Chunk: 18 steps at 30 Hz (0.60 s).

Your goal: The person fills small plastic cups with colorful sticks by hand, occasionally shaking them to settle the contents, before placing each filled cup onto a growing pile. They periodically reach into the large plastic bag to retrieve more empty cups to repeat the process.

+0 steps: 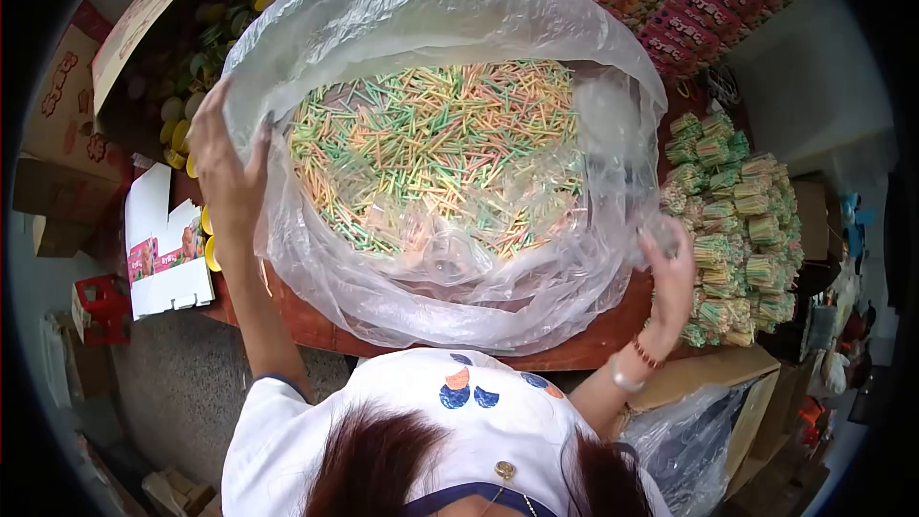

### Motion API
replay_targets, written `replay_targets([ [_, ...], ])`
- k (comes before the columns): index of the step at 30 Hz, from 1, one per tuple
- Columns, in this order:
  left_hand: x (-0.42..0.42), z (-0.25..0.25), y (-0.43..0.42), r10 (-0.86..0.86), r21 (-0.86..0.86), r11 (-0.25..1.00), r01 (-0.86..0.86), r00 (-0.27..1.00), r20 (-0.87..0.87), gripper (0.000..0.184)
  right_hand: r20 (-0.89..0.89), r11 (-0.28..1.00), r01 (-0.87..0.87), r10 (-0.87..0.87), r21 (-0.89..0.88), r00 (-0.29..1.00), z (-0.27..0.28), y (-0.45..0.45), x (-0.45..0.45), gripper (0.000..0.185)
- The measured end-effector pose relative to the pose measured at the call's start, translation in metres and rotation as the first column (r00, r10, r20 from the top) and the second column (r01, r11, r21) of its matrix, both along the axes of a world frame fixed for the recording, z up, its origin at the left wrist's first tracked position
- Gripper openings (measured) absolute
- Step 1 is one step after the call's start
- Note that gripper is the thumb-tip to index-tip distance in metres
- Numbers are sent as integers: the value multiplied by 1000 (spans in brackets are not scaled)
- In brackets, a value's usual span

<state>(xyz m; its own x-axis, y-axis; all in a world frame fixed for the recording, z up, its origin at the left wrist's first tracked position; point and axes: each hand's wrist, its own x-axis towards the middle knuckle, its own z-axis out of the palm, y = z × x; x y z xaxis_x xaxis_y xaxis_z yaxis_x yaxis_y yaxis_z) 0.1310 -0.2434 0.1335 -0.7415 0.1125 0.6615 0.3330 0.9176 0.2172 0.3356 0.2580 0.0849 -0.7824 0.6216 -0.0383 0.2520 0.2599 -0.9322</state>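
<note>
A large clear plastic bag lies wide open on the red-brown table, its rim spread in a ring. Many short pastel sticks in green, yellow and pink fill its middle. At the bag's left rim is my left hand, thumb and fingers apart with the plastic edge between them. My right hand is at the right rim, fingers bent and pinching a crumpled bit of clear plastic. Right of the bag, bundles of the same kind of sticks are piled up.
Pink printed packs are stacked at the back right. An open carton with yellow-lidded items stands at the back left. White printed card lies at the left edge. A cardboard box with plastic lining is at the lower right.
</note>
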Motion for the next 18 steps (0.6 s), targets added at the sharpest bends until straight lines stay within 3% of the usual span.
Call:
replay_targets([
  [2,36,-49,-35,316,14,947,-320,942,115,80,68,985,32,-21,-167,997,-60,-8,51,47],
  [3,55,-76,-40,337,100,922,-374,902,269,85,102,964,-32,60,-262,993,-73,-21,66,54],
  [4,72,-104,-44,326,175,887,-427,848,418,91,45,909,-81,109,-410,993,-75,-39,69,59],
  [5,84,-133,-49,287,145,906,-397,829,479,97,-20,832,-127,139,-541,990,-73,-56,71,63],
  [6,92,-136,-40,230,157,912,-378,791,567,89,-70,780,-147,131,-608,989,-69,-67,66,66],
  [9,95,-140,-35,-79,432,831,-350,694,716,68,-186,705,-193,88,-683,979,-72,-77,37,69],
  [10,89,-131,-31,-202,548,757,-356,669,715,61,-225,699,-216,80,-681,971,-73,-75,26,68],
  [11,88,-122,-23,-326,775,588,-230,810,487,47,-192,647,-134,-20,-751,981,-68,-74,21,63],
  [12,69,-123,-35,-408,817,505,-278,757,510,44,-284,627,-225,7,-746,959,-57,-73,5,61],
  [13,61,-100,-23,-442,917,345,-199,828,346,40,-373,606,-316,34,-730,927,-40,-72,-14,59],
  [14,55,-64,-10,-396,938,215,-273,854,339,39,-396,646,-328,42,-690,917,-22,-73,-26,57],
  [16,36,-18,-18,-345,965,104,-242,901,263,34,-505,659,-452,124,-602,854,8,-66,-55,60],
  [17,27,4,-33,-380,971,108,-212,894,237,30,-564,653,-523,174,-547,807,28,-65,-68,60],
  [18,24,29,-33,-298,973,114,-199,928,224,39,-619,642,-591,222,-489,753,48,-64,-81,61],
])
